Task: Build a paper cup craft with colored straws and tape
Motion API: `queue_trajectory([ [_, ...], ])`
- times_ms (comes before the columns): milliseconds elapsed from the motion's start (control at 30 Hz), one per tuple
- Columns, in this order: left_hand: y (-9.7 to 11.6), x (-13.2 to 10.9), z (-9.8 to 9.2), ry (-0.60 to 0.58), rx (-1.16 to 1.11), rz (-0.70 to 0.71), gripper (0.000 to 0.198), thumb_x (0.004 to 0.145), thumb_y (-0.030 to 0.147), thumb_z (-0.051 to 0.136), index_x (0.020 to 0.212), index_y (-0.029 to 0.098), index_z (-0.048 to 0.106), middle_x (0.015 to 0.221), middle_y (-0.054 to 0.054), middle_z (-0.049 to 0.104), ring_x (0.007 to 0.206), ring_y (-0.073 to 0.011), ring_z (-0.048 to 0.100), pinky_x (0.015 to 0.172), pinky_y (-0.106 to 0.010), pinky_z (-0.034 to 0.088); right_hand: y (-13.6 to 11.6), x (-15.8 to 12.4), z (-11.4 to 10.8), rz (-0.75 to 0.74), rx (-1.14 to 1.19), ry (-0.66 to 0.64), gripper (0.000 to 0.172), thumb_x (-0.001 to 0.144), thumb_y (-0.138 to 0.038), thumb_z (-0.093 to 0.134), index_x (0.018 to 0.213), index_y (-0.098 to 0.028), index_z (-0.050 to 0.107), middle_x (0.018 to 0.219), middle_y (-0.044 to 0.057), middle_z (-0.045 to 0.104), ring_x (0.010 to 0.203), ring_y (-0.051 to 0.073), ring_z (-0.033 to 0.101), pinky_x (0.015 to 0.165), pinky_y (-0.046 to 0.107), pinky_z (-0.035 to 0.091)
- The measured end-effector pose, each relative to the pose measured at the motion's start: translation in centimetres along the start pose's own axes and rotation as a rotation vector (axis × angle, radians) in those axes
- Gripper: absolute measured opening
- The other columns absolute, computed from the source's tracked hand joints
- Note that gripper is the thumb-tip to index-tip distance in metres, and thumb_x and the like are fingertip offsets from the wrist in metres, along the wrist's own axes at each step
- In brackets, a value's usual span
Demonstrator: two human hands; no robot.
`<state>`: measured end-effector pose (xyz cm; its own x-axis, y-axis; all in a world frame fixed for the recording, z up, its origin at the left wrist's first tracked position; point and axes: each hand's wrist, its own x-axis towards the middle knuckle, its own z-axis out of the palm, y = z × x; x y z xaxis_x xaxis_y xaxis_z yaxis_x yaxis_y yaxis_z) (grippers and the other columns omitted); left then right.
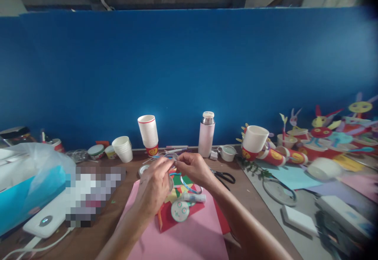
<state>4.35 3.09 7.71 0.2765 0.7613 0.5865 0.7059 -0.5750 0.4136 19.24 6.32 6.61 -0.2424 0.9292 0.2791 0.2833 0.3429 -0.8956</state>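
Observation:
My left hand [157, 182] and my right hand [191, 167] meet above the middle of the table, fingertips pinched close together. What they grip is too small to name. A thin blue strip [189, 185] curves below my right hand. Beneath the hands, red, green and yellow paper pieces [201, 211] lie on a pink sheet [191, 238]. Among them are a round pale disc with a drawn face [180, 211] and a clear tube [194, 198]. Black-handled scissors [226, 177] lie just right of my right hand.
Stacked paper cups [148, 132] and a pink thermos [206, 138] stand along the blue partition [177, 67]. A white power bank [45, 220] and plastic bag [32, 177] occupy the left. Decorated red cups [314, 150], a cable coil [279, 192] and a white box [299, 220] sit right.

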Motion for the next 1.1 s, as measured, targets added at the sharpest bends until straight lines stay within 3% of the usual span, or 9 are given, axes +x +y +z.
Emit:
queue_trajectory([
  [200, 0.0, 0.0, -0.3, 0.03, -0.074, -0.004, 0.032, 0.083, 0.008, 0.036, 0.096, 0.02, 0.063, 0.095, -0.006, 0.065, 0.092, -0.0184, 0.06, 0.082, -0.028, 0.045, -0.3, 0.1, -0.1, 0.025, 0.006, 0.032, 0.017, 0.073, -0.026, 0.053, 0.066, -0.013, 0.062, 0.056, -0.001, 0.058, 0.052, 0.01, 0.051, 0.046, 0.017, 0.035],
  [367, -0.9, 0.5, -0.5, 0.021, -0.294, -0.274, 0.023, 0.08, 0.028, 0.053, 0.099, 0.019, 0.061, 0.09, -0.006, 0.069, 0.081, -0.02, 0.065, 0.071, -0.027, 0.05, -0.6, 0.0, -0.1, 0.042, 0.066, -0.007, 0.015, 0.073, -0.023, 0.05, 0.066, -0.013, 0.06, 0.055, -0.001, 0.058, 0.05, 0.009, 0.05, 0.045, 0.017, 0.035],
  [467, -1.4, 0.8, -0.5, -0.073, -0.528, -0.421, 0.035, 0.078, 0.034, 0.057, 0.107, 0.014, 0.06, 0.093, -0.008, 0.07, 0.085, -0.0222, 0.065, 0.073, -0.029, 0.05, -0.8, -0.1, 0.0, 0.041, 0.115, -0.034, 0.014, 0.073, -0.022, 0.051, 0.066, -0.014, 0.059, 0.056, -0.001, 0.058, 0.05, 0.009, 0.05, 0.046, 0.017, 0.037],
  [633, -1.2, 0.9, -0.9, -0.222, -0.893, -0.477, 0.031, 0.078, 0.03, 0.059, 0.104, 0.014, 0.063, 0.09, -0.007, 0.072, 0.081, -0.0203, 0.066, 0.073, -0.028, 0.05, -0.9, -0.1, 0.0, 0.048, 0.223, -0.089, 0.016, 0.075, -0.025, 0.053, 0.067, -0.014, 0.06, 0.056, -0.001, 0.058, 0.049, 0.008, 0.049, 0.048, 0.017, 0.039],
  [833, -1.6, 0.8, -1.9, -0.227, -0.931, -0.532, 0.028, 0.079, 0.028, 0.058, 0.104, 0.017, 0.064, 0.082, -0.005, 0.074, 0.071, -0.0175, 0.067, 0.07, -0.028, 0.05, -0.3, 0.1, -0.4, 0.071, 0.461, -0.23, 0.043, 0.082, -0.049, 0.047, 0.068, -0.01, 0.062, 0.058, 0.002, 0.06, 0.045, 0.006, 0.045, 0.048, 0.019, 0.038],
  [1100, -2.6, 0.6, -2.2, -0.183, -0.894, -0.551, 0.028, 0.075, 0.026, 0.062, 0.101, 0.016, 0.065, 0.083, -0.006, 0.073, 0.079, -0.0208, 0.066, 0.075, -0.032, 0.049, 0.2, 0.4, -0.6, 0.144, 0.584, -0.262, 0.046, 0.077, -0.054, 0.052, 0.076, -0.011, 0.064, 0.062, 0.003, 0.062, 0.049, 0.01, 0.05, 0.053, 0.023, 0.04],
])
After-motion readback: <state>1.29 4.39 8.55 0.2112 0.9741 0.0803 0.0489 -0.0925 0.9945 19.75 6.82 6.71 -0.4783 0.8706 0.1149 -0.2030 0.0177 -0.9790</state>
